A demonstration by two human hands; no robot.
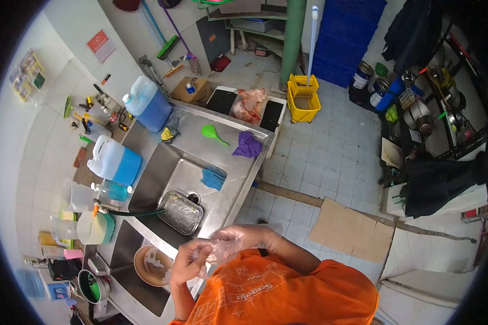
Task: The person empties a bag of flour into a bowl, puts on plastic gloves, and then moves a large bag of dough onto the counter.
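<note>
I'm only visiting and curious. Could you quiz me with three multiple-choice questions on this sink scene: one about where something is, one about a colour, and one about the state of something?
1. Where does the metal tray lie?
A on the floor
B in the sink basin
C on a shelf

2. What colour is the mop bucket?
A yellow
B red
C black

3. How is the person's right hand?
A bare
B inside a clear glove
C gripping a broom

Answers:
1 B: the tray lies flat in the basin, next to the drain.
2 A: the bucket and its wringer are plainly yellow.
3 B: see-through plastic covers the fingers, and the left hand pinches its loose end.
</note>
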